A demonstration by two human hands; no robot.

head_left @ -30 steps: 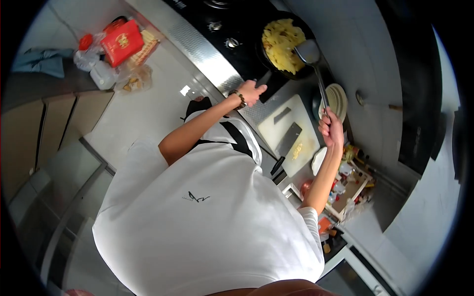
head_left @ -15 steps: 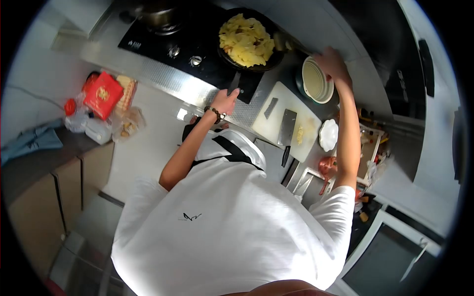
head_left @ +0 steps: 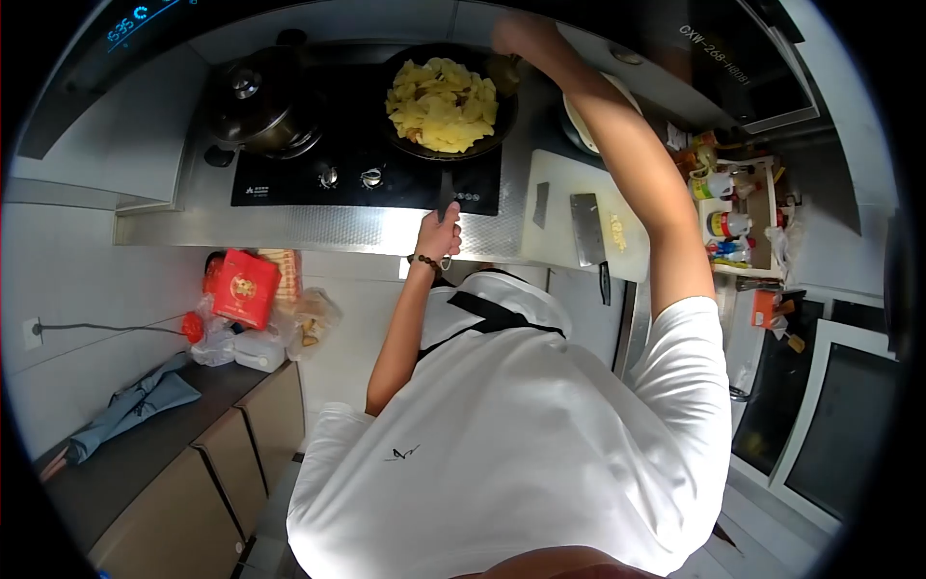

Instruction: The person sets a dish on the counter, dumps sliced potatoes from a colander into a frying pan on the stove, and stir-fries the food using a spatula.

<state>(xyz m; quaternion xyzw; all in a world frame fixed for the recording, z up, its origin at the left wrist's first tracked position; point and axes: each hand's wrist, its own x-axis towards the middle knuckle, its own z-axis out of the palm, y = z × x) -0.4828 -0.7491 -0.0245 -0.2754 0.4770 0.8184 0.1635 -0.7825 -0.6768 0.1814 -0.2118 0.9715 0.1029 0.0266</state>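
My left hand [head_left: 439, 234] is closed around the black handle of the frying pan [head_left: 393, 137], which sits on the right part of the stove. Pale yellow sliced food [head_left: 442, 104], looking like potato slices, is heaped in the pan. My right hand [head_left: 529, 39], smeared by motion, is closed on the handle of a spatula [head_left: 503, 74] above the pan's right rim. Its fingers are partly hidden. Under my right forearm stands a bowl [head_left: 577, 124], largely covered by the arm.
A cutting board [head_left: 558, 224] bears a cleaver [head_left: 586, 230] and small chopped bits [head_left: 617, 232]. A lidded pot [head_left: 258, 108] stands on the left of the black stove [head_left: 289, 183]. Bottles fill a rack [head_left: 762, 217] at the right. The range hood [head_left: 714, 48] overhangs the back.
My right hand has moved left from beside the bowl to the pan's right rim. My left hand keeps its grip on the pan handle. The view has turned and shifted.
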